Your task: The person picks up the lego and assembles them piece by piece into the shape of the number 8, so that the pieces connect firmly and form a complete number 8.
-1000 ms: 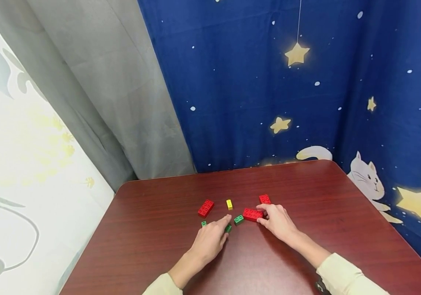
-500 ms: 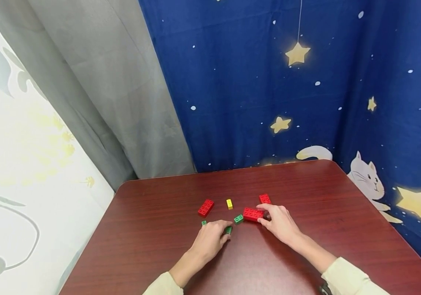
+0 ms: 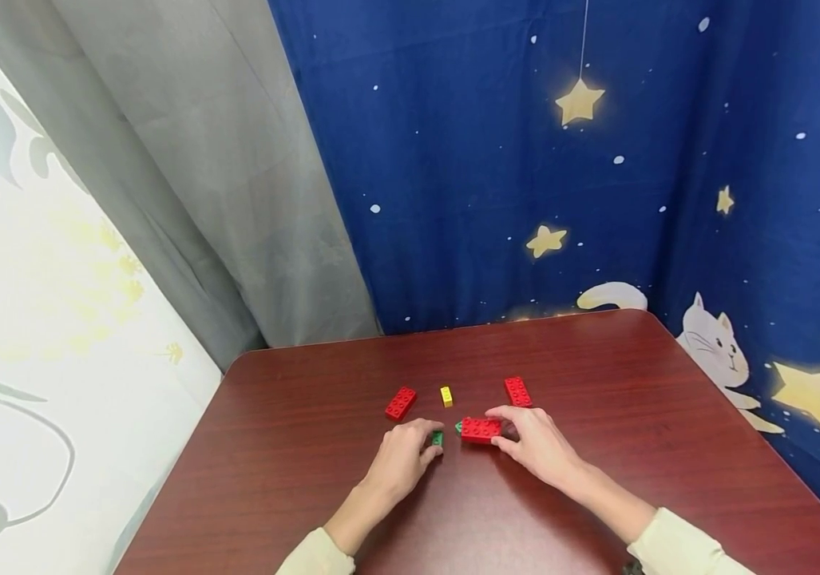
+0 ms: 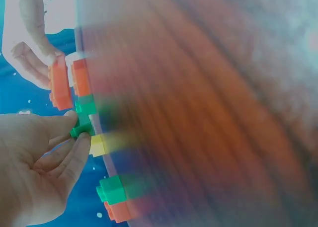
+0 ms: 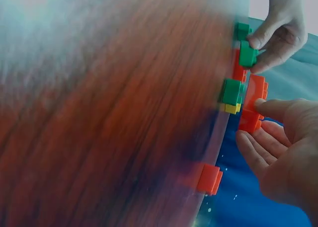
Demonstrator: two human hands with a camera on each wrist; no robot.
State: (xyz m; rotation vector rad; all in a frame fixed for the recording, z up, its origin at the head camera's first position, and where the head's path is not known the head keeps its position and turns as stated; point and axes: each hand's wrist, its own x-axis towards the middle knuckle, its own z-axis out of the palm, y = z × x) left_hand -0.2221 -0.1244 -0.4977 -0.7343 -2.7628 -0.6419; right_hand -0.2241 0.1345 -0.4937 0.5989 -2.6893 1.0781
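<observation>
In the head view my left hand (image 3: 398, 459) pinches a small green brick (image 3: 437, 440) between thumb and fingers. My right hand (image 3: 542, 447) grips one end of a larger red brick (image 3: 481, 430), studs up. In the right wrist view this red brick (image 5: 252, 105) is raised off the table, and the held green brick (image 5: 248, 54) is near its far end, apart from it. A second green brick (image 3: 458, 427) shows only a corner behind the held red brick. A third green brick (image 4: 112, 189), hidden by the left hand in the head view, appears in the left wrist view.
On the brown table (image 3: 295, 479), a red brick (image 3: 401, 403) lies at the left. A yellow brick (image 3: 446, 396) lies beyond the hands, and another red brick (image 3: 517, 391) is behind the right hand. Curtains (image 3: 489, 160) hang past the table's far edge.
My right hand has lifted the red brick and brought it left, partly covering a green brick. The left fingers have closed on their green brick and shifted it slightly left and toward me.
</observation>
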